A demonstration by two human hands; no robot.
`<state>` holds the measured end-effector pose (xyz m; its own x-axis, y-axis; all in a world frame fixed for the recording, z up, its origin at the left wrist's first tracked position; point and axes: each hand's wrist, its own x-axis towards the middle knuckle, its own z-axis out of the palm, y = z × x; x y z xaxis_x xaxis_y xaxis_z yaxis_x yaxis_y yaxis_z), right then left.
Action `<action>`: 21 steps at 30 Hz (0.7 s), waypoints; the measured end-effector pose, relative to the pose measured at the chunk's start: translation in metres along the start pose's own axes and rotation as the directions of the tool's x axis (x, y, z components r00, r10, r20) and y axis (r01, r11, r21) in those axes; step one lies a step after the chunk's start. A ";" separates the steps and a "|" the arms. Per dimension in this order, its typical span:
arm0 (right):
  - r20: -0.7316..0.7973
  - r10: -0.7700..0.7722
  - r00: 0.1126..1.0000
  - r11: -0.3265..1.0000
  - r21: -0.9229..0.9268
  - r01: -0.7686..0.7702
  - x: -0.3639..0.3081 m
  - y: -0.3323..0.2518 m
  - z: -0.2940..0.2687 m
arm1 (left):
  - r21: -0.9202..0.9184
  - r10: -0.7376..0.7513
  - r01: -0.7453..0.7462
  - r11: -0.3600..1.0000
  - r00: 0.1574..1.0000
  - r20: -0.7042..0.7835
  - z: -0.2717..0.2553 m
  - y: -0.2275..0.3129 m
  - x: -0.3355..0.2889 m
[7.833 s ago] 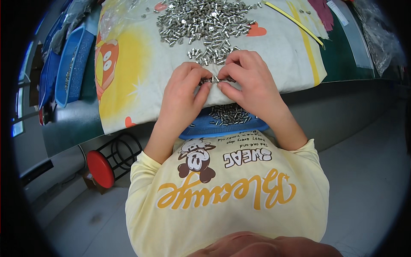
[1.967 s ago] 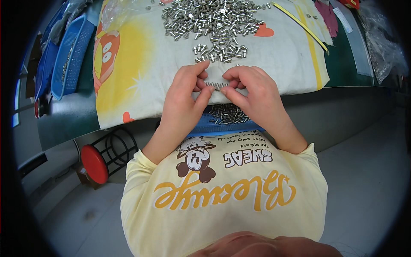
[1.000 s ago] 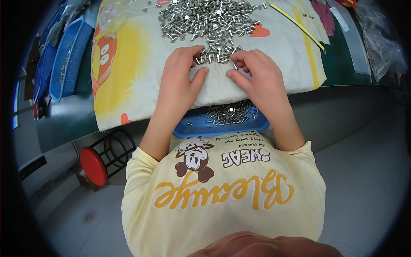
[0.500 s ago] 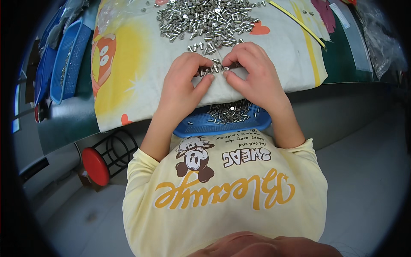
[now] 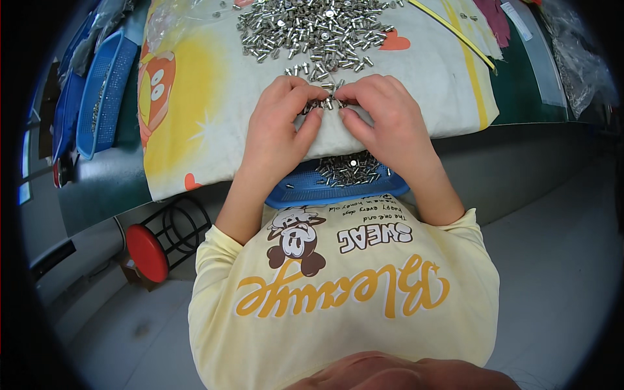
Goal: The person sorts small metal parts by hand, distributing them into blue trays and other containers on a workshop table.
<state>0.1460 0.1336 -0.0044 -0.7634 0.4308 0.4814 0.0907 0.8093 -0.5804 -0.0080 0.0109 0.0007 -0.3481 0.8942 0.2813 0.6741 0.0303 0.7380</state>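
A big heap of small silver metal pins (image 5: pixel 312 29) lies on a white and yellow printed cloth (image 5: pixel 195 97) over the table. My left hand (image 5: pixel 276 123) and my right hand (image 5: pixel 383 117) meet at the heap's near edge, fingertips pinched together on a few small metal pins (image 5: pixel 327 103). Below my wrists, at the table's front edge against my lap, a blue basket (image 5: pixel 305 192) holds more of the same pins (image 5: pixel 351 170). Which hand carries which pin is hidden by the fingers.
Stacked blue baskets (image 5: pixel 97 91) lie at the table's left end. A yellow strip (image 5: pixel 455 32) crosses the cloth at the right, beside clear plastic bags (image 5: pixel 578 58). A red round stool (image 5: pixel 148 250) stands on the grey floor at the lower left.
Over the last seconds both hands reached up from the table edge to the heap's near edge, gathered pins there and now pinch them together slightly nearer me.
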 end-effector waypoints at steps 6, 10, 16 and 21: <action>0.031 0.031 0.999 0.999 -0.021 -0.031 0.001 -0.008 -0.001 | 0.011 0.043 -0.043 0.999 0.999 0.004 -0.001 0.002 -0.002; 0.015 0.009 1.000 1.000 -0.026 -0.008 0.001 -0.004 -0.001 | 0.033 0.057 -0.056 0.998 0.998 -0.032 0.004 0.005 -0.002; 0.050 0.037 0.998 0.998 0.047 -0.039 0.001 -0.003 -0.007 | 0.053 0.041 -0.038 0.998 0.998 -0.046 0.007 0.005 -0.001; 0.008 0.038 0.999 0.998 0.049 -0.038 0.000 0.000 -0.002 | -0.008 0.030 -0.030 1.000 0.999 -0.012 0.005 0.003 -0.001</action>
<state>0.1472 0.1345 -0.0038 -0.7647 0.4576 0.4538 0.0885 0.7720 -0.6294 -0.0028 0.0122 -0.0007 -0.3351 0.8895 0.3105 0.6794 -0.0002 0.7338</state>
